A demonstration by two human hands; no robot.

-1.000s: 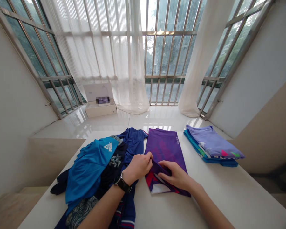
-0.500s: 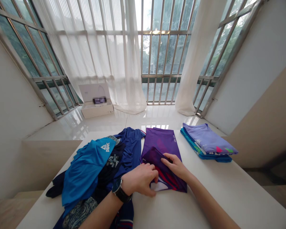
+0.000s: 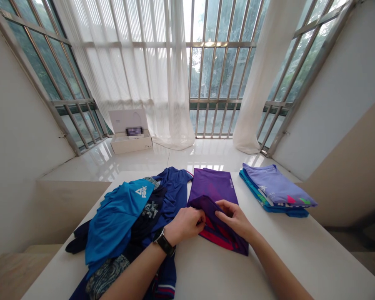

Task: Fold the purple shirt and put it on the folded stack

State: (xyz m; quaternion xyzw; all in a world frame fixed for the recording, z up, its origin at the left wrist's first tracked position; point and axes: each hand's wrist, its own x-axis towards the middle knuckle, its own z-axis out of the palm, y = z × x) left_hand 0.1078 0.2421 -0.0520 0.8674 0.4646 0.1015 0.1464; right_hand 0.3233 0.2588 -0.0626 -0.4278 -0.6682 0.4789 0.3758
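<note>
A folded, glossy purple fabric garment with red patterning [image 3: 215,187] lies at the centre of a smooth white table [image 3: 303,246], its near part lifted in a loose fold. At its seven o'clock, the left hand [image 3: 187,223], above a black-strapped wristwatch [image 3: 164,243], is curled closed on the edge; at four o'clock the right hand [image 3: 234,214] pinches the fold between thumb and fingers. A rumpled heap of blue and black clothes [image 3: 118,221] sits at nine o'clock, a neat lavender-and-turquoise folded stack [image 3: 278,187] towards three, and an open white cardboard box [image 3: 131,145] at ten.
</note>
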